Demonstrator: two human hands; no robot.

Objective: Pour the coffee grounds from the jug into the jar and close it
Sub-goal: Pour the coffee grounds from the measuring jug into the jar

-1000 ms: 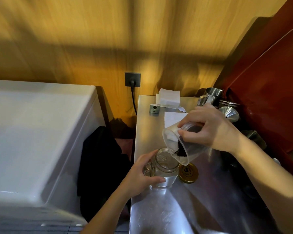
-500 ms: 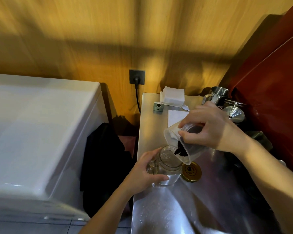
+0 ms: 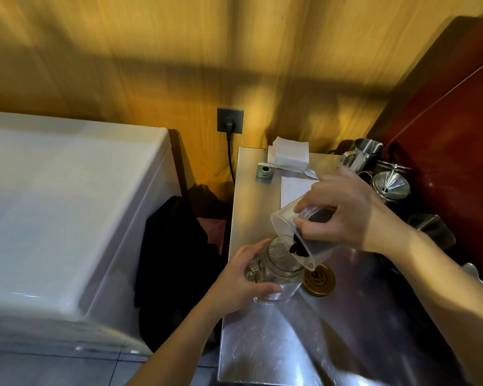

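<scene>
1. Right hand [image 3: 343, 210] is seen wrapped around the clear plastic measuring jug [image 3: 304, 240], which is tipped steeply with its lip just above the jar's mouth; the fingers are closed over the jug's wall and base end.
2. Left hand [image 3: 243, 282] is curled around the side of the clear glass handled jar [image 3: 279, 271], which stands on the brushed steel counter [image 3: 262, 344] near its left edge.
3. Dark coffee grounds [image 3: 297, 247] are seen heaped near the jug's lip, and little if any can be made out inside the jar.
4. The jug is judged light and slightly flexible, so a hard squeeze could deform its wall; a grip around the body is suitable.
5. The jar is judged heavy, rigid and breakable, with smooth glass that may slip; it is best steadied at the body or by its handle.
6. The gold metal lid [image 3: 318, 280] lies flat on the counter just beside the jar, partly covered by the jug; it is judged thin and light, best taken by the rim.
7. The jar's handle is mostly hidden behind the left hand, and the jar's threads are blurred.
8. Whether grounds are falling at present cannot be told.
</scene>
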